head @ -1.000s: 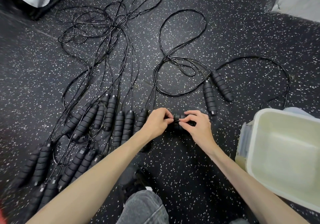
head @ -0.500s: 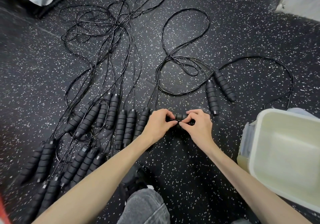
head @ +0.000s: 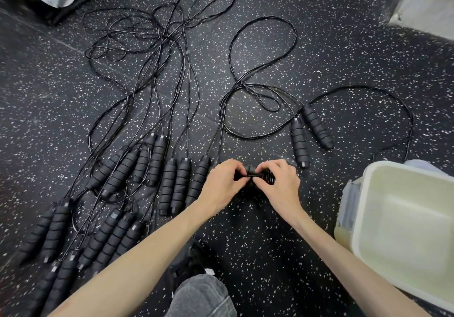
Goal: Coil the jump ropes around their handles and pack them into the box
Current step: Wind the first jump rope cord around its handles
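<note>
Both hands meet over one pair of black foam handles lying crosswise on the speckled floor. My left hand pinches the thin black rope against the handles' left end. My right hand grips the right end, where rope turns are wound round the foam. Most of this bundle is hidden under my fingers. The rope runs away from the hands up the floor into loops. A translucent white plastic box sits at the right, open.
Several more jump ropes with black handles lie in rows at the left, their cords tangled further back. One more pair of handles lies right of centre. My knee in grey jeans is at the bottom.
The hands stay on the handle bundle with small finger shifts while the rope is worked round it. The view has drifted slightly; nothing else on the floor moved.
</note>
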